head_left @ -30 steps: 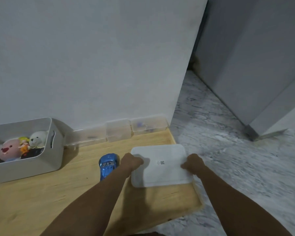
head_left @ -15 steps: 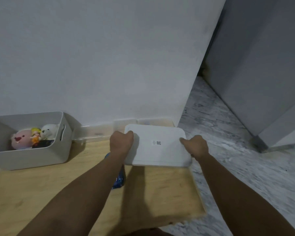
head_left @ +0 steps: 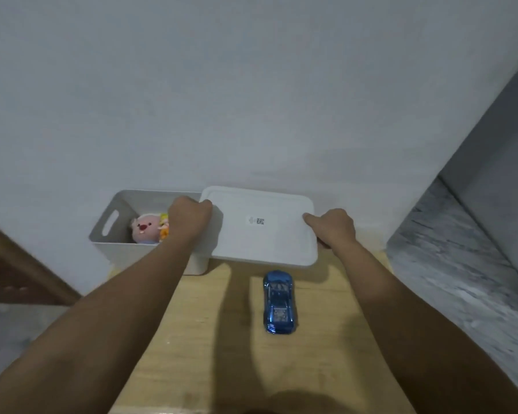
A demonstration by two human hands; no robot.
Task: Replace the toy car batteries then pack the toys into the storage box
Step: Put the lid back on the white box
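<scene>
Both of my hands hold a flat white lid (head_left: 260, 228) above the table. My left hand (head_left: 189, 218) grips its left edge and my right hand (head_left: 332, 227) grips its right edge. The lid's left end overlaps the right end of the white storage box (head_left: 114, 216), which stands against the wall. Inside the box lie a pink plush toy (head_left: 145, 228) and a small yellow-orange toy (head_left: 163, 227); the rest is hidden by my left hand. A shiny blue toy car (head_left: 278, 303) sits on the wooden table (head_left: 210, 339) just in front of the lid.
A plain white wall (head_left: 251, 100) rises right behind the box. Grey marbled floor (head_left: 461, 264) lies beyond the table's right edge, with a grey cabinet side (head_left: 503, 174) beyond it. A brown wooden surface (head_left: 12, 273) shows at far left.
My hands have lifted the lid off the table and carried it left and back, toward the storage box. The blue car now lies uncovered in front of the lid.
</scene>
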